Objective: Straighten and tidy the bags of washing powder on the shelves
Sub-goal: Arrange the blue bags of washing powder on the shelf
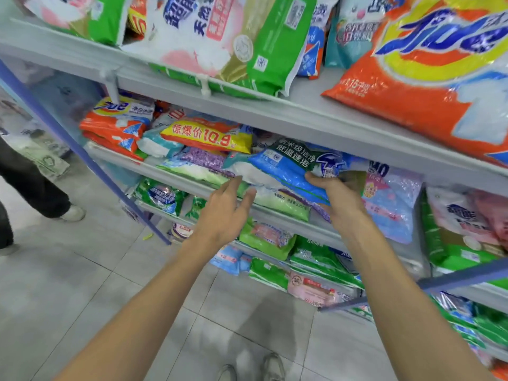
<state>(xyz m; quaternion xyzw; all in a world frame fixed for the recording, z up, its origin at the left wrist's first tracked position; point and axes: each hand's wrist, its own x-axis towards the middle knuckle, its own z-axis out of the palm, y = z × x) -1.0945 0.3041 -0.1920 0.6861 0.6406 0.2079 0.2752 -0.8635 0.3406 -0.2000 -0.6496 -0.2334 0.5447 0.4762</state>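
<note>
A blue bag of washing powder (pixel 291 167) with a dark green label lies on top of a pile on the second shelf (pixel 189 185). My right hand (pixel 339 198) grips its near right edge, thumb on top. My left hand (pixel 224 213) reaches toward the pile with relaxed, nearly straight fingers, its fingertips at the white and green bag (pixel 277 203) under the blue one. A yellow bag (pixel 209 134) with red price print lies behind, and orange bags (pixel 115 130) are stacked at the left end.
The top shelf (pixel 316 116) carries a large orange bag (pixel 428 78) and a white and green bag (pixel 233 42). Lower shelves hold several green, pink and blue bags. Another person's legs (pixel 33 185) stand on the tiled floor at the left. My shoes (pixel 255 367) show below.
</note>
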